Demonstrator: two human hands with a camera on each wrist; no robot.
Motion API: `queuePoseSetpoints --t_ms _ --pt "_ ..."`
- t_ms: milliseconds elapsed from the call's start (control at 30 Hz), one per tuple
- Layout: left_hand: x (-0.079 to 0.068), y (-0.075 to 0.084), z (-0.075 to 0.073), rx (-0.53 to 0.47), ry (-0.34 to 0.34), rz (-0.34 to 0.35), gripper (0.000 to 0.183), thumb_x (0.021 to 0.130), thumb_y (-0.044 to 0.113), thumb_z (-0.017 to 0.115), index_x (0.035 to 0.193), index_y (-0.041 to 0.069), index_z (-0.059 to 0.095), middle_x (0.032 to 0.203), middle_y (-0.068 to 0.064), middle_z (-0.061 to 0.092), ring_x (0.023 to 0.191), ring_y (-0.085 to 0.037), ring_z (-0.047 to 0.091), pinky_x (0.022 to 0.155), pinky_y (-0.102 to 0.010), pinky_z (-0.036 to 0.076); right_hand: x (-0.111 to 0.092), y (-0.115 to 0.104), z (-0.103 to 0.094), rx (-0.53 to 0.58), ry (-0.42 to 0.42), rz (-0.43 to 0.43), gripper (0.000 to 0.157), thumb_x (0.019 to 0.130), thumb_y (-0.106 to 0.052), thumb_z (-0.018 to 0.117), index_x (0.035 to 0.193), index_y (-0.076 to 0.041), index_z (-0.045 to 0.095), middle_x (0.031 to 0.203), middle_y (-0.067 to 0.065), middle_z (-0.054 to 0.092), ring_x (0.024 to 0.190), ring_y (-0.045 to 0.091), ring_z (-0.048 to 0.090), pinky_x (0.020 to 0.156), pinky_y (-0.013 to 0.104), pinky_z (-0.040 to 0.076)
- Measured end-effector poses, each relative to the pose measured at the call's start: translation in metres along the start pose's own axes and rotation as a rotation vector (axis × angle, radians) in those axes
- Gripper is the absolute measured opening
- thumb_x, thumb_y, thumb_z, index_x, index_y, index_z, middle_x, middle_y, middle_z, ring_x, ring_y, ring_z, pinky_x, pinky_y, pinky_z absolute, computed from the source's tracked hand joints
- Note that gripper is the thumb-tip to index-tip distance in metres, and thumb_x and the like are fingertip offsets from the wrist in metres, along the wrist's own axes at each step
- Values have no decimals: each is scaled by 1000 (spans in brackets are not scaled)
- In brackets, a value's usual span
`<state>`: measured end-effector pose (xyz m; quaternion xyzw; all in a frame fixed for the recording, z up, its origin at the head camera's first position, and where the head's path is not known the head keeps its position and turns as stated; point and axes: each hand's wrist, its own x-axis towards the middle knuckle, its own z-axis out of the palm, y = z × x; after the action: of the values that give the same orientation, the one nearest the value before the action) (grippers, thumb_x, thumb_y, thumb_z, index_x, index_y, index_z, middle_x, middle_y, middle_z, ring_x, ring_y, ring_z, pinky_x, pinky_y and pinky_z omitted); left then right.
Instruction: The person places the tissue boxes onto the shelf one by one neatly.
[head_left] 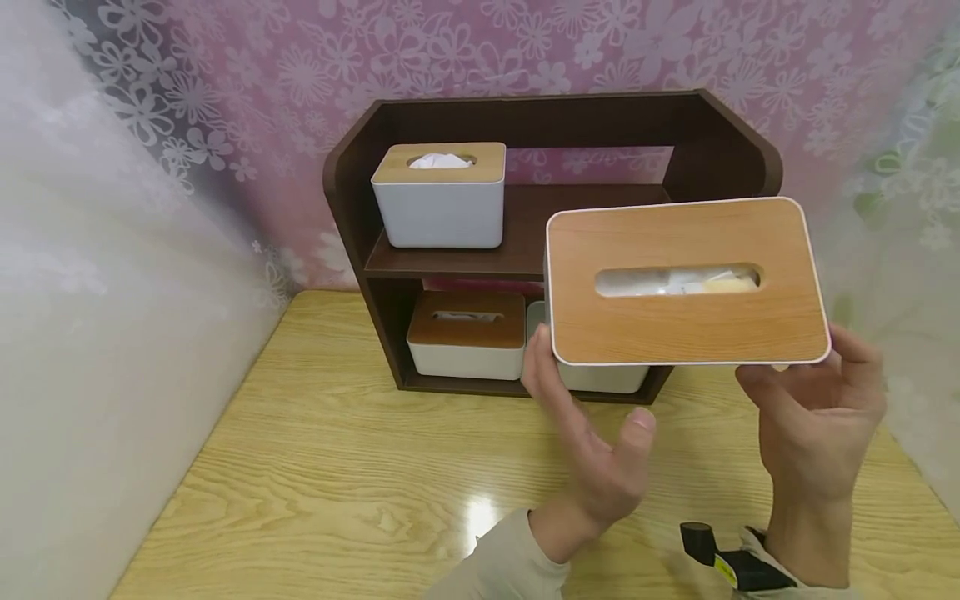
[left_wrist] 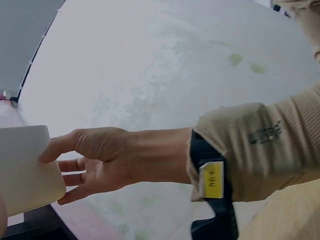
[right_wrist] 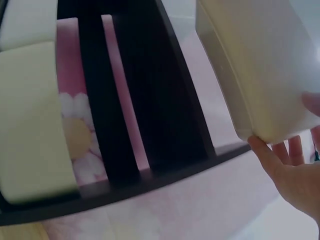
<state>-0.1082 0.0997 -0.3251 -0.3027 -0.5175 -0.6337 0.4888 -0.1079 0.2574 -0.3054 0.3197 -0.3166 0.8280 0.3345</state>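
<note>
A tissue box [head_left: 686,325] with a wood-coloured lid and long oval slot is held up in front of the shelf, its lid facing the head camera. Something white and pale yellow shows inside the slot. My right hand [head_left: 825,417] grips the box's right end from below. The left wrist view shows the box's pale side [left_wrist: 25,165] with the right hand's thumb and fingers around its end. My left hand [head_left: 600,467] has straight fingers against the lower left corner, while its thumb stands apart below. The right wrist view shows the pale box body [right_wrist: 265,70] beside the shelf.
A dark brown two-tier shelf [head_left: 450,265] stands on the wooden table [head_left: 300,475]. A taller tissue box [head_left: 442,212] sits at the upper left, another tissue box [head_left: 468,358] below it. A pale box [head_left: 603,379] is partly hidden at the lower right.
</note>
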Motion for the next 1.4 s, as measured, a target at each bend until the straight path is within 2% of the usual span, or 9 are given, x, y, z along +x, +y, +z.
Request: queuePoseSetpoints --t_ms 200,367,500,667,800,867,967,1100,1400 --pt "8 -8 -9 -28 20 -99 81 85 18 50 150 -14 13 147 -28 21 136 -40 22 115 -49 15 -3 14 6 -23 19 21 62 62 42 58 118 17 49 115 31 62 100 36 57 77 36 55" --pt "9 -15 -16 -31 -9 -188 84 81 14 49 154 -5 14 148 -19 24 132 -36 27 113 -47 21 -6 20 6 -41 -63 47 61 68 38 56 126 20 48 121 28 60 101 34 52 79 35 51" --pt "11 -17 -24 -25 -49 -242 88 77 11 49 157 0 12 149 -16 24 132 -34 27 111 -47 23 -12 21 5 -123 -156 82 64 76 34 54 136 17 45 137 27 51 117 35 48 95 38 48" --pt "16 -20 -35 24 -140 -252 88 81 17 51 158 2 10 155 -13 20 140 -33 22 114 -50 20 -15 22 4 -214 -218 103 76 80 32 47 150 8 33 154 26 34 138 39 34 108 41 41" --pt "23 -22 -42 70 -245 -197 88 82 18 53 156 -1 11 160 -17 16 144 -34 19 116 -50 20 -14 22 4 -166 -254 82 82 79 33 48 153 1 32 156 27 29 142 40 30 109 41 40" --pt "30 -24 -46 96 -288 -170 87 83 18 55 156 -2 12 160 -18 18 144 -34 19 116 -50 22 -11 22 5 -145 -268 74 80 79 33 48 152 4 30 156 28 28 142 40 29 109 41 40" --pt "40 -27 -51 145 -330 -160 85 84 17 56 156 0 15 155 -19 22 142 -33 24 114 -49 27 -7 20 6 -196 -276 78 76 80 32 48 150 11 27 157 28 28 142 38 31 110 38 40" --pt "53 -30 -58 168 -357 -185 82 84 16 57 157 6 21 146 -19 25 134 -30 32 109 -46 34 1 17 8 -325 -311 89 74 82 30 48 151 12 26 158 26 26 142 36 33 109 35 40" --pt "67 -28 -69 168 -460 -289 84 84 11 57 160 14 20 137 -17 30 126 -23 36 103 -43 40 6 12 8 -462 -328 109 75 83 27 49 152 4 32 159 20 29 138 35 33 108 31 40"
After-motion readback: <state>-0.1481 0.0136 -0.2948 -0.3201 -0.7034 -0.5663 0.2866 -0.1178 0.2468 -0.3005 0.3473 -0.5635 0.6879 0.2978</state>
